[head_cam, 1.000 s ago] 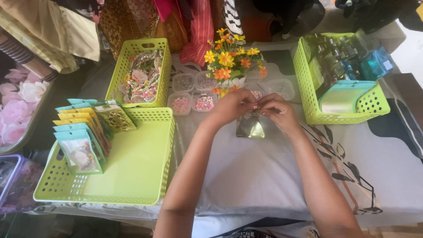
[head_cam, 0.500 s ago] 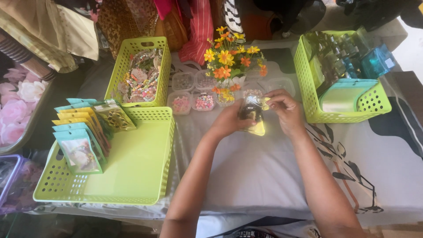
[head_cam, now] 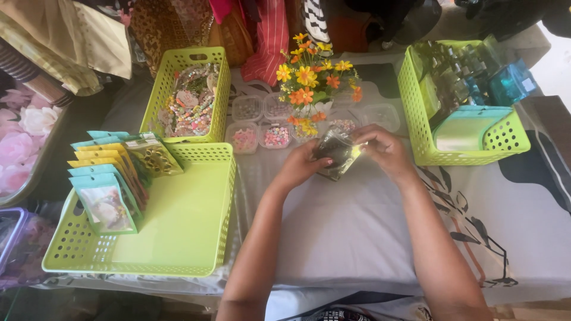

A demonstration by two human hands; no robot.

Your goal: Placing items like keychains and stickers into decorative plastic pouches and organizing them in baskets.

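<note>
Clear pouch, small dark items inside: gripped by left hand and right hand, above cloth-covered tabletop, before flower vase. Finished pouches stand in near green basket; this one not yet there

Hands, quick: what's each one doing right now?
Left hand: closed on the left edge of the small clear pouch.
Right hand: closed on the pouch's right side, above the table.
</note>
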